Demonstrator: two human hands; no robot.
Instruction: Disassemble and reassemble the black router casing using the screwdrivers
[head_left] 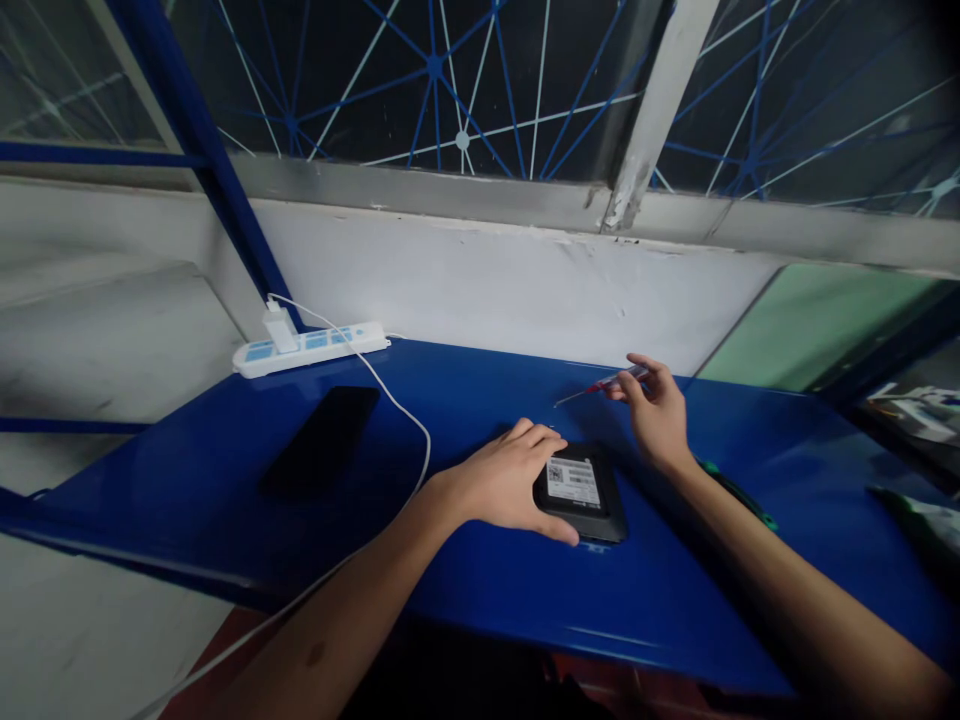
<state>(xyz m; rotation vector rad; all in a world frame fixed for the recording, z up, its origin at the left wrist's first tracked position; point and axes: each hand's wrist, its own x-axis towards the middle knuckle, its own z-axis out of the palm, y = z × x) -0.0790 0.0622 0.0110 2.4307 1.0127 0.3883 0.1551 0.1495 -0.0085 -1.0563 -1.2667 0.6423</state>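
A flat black rectangular device (611,505) with a white printed label, partly bearing a square code, lies on the blue table. My left hand (510,478) spans its left side, thumb at the near edge and fingers at the far edge, holding it. In my right hand (652,410) is a thin screwdriver (600,385) with a clear and red handle, pinched between the fingers above the table. Its shaft points left and down, apart from the device. A tiny light speck (553,428), too small to name, lies beyond the device.
A black phone-like slab (322,435) lies on the blue table (465,580) at left. Behind it stands a white power strip (322,345) with a plugged charger (280,328). Its white cable (397,398) runs under my left forearm. A green-handled tool (739,492) sits beside my right forearm.
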